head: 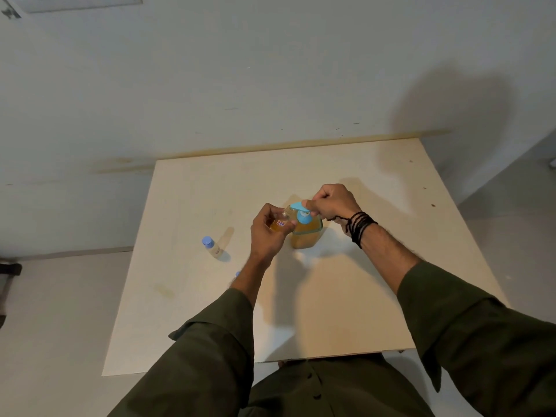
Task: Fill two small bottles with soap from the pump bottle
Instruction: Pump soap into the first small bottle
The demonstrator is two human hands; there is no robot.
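Standing at the centre of the frame on the pale tabletop (376, 266), the pump bottle (305, 233) is square-bodied, clear, and filled with amber soap; its blue pump head (301, 210) points toward the left of the frame. The right hand (331, 203) rests on the pump head, fingers curled, thumb pressing on the top of the pump. The left hand (266, 233) has its grip closed around a small bottle (279, 224), uncapped, tilted, holding amber liquid, with a red-and-white label visible; the neck of this bottle sits just under the pump spout. A second small bottle (212, 246) with a blue cap stands upright on the tabletop to the left of centre, well apart from the hands, contents pale. A blue cap (237, 274) lies lower left of centre, partly hidden behind the left forearm. A dark cord (359, 227) wraps the right wrist. Both sleeves are dark green.
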